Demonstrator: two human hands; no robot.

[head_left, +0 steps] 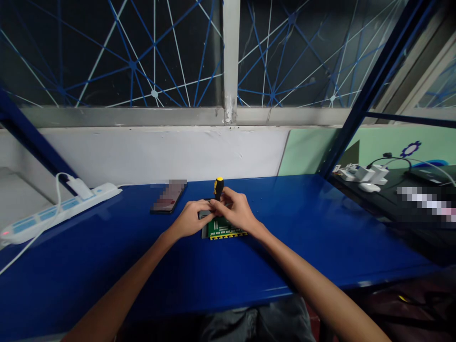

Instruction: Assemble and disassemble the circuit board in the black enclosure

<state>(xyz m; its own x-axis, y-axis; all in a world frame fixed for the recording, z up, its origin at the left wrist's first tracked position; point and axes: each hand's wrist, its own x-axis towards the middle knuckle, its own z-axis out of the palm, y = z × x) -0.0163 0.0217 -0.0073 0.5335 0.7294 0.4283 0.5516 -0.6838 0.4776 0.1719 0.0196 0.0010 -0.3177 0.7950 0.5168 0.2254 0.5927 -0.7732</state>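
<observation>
At my far left the white strip (pixel 60 213) lies slantwise on the blue table (pixel 302 237), with a plug (pixel 81 189) in its far end and a pale cable (pixel 57 202) looping across it. Next comes the phone (pixel 169 195), lying flat, beyond my left wrist and apart from my fingers.

My left hand (pixel 190 219) is at the board's left side, thumb and fingers bent in close together. The fingertips are partly hidden, so I cannot tell what they pinch, or whether they merely steady.

The green board (pixel 223 229) lies flat on the table in front of me, under both hands, its yellow edge (pixel 228 236) towards me. I judge it light, stiff and fragile: best held by its edges, clear of the parts on its face, with little downward push. On this glossy table it would probably slide unless braced.

The driver (pixel 218 188) stands nearly upright over the board, black and yellow handle up. My right hand (pixel 237 209) has it in a narrow grip, thumb and fingers low on the handle. It should feel light and rigid; the thick handle looks the surest hold. The tip is hidden.

To the right, tiny specks (pixel 257 211) dot the table; farther off sit white plugs (pixel 372 174).
</observation>
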